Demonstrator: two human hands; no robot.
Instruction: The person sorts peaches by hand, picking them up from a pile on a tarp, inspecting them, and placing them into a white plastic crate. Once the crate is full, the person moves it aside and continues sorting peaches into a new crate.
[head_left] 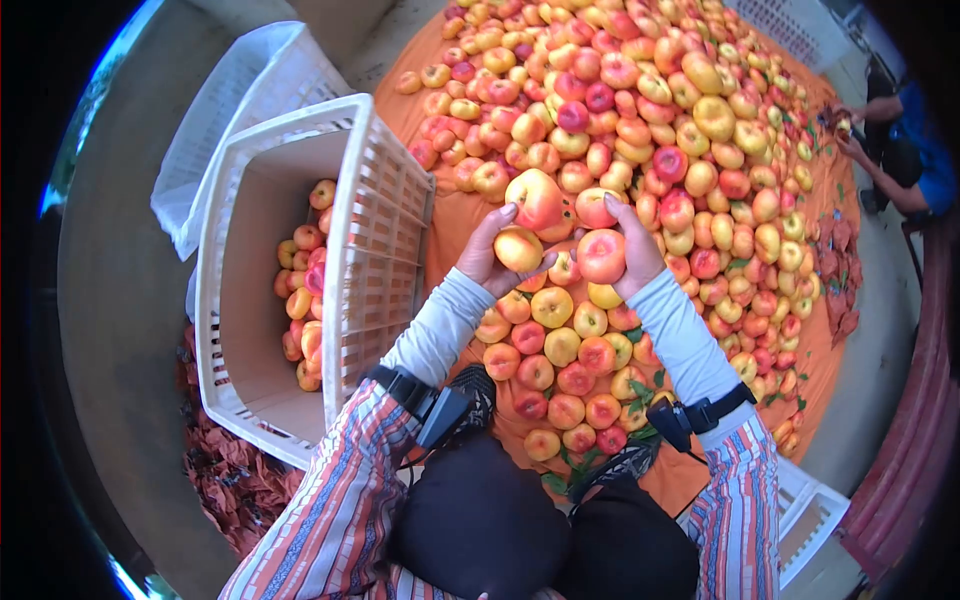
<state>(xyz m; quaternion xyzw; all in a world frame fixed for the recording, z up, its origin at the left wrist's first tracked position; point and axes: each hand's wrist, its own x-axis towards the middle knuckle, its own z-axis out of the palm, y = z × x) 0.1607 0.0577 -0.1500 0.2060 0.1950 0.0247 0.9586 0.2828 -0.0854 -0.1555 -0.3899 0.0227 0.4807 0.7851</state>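
Observation:
My left hand (pixel 485 252) is curled around two flat nectarines, a large red-and-yellow nectarine (pixel 534 198) above and a yellower nectarine (pixel 519 249) below. Opposite it, my right hand (pixel 638 248) grips a pinkish-red nectarine (pixel 602 257), with a smaller nectarine (pixel 596 209) under the thumb. Both hands are close together over the near part of a big nectarine pile (pixel 640 120). Below them, more nectarines (pixel 560 346) lie between my feet with a few green leaves. Parts of the fingers are hidden behind the fruit.
To my left a white plastic crate (pixel 347 200) lies tipped, with several nectarines (pixel 305 270) inside. Beyond it is another white crate (pixel 285 85) with a translucent liner. An orange cloth (pixel 450 215) lies under the pile. A person in blue (pixel 925 150) handles fruit at far right.

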